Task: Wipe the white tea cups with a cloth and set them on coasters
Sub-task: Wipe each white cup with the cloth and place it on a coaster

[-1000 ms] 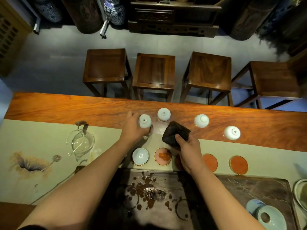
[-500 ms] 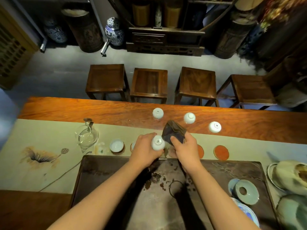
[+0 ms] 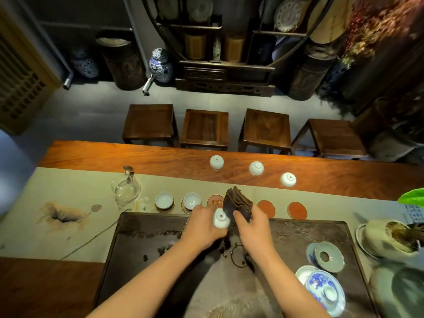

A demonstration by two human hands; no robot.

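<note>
- The left hand point(image 3: 202, 226) is reaching in over the far edge of the dark tea tray point(image 3: 142, 230), fingers wrapped around a white tea cup point(image 3: 220, 218) that's tipped so its foot is facing up at the camera.
- The right hand point(image 3: 252, 226) is sitting just beside it, pinching a folded brown cloth point(image 3: 237, 204) that's sticking up and pressing against the cup's side.
- Both forearms are coming in over the tray and angling toward each other.
- Just past the tray's far edge, two cups point(image 3: 192, 201) are already sitting upright on coasters; three more coasters point(image 3: 297, 210) are lying bare, one partly hidden behind the cloth.
- Further beyond the tray, three cups point(image 3: 256, 168) are waiting upside down on the wooden table point(image 3: 114, 154), well apart from each other.
- A glass pitcher point(image 3: 127, 191) is standing off the tray's far-left corner.
</note>
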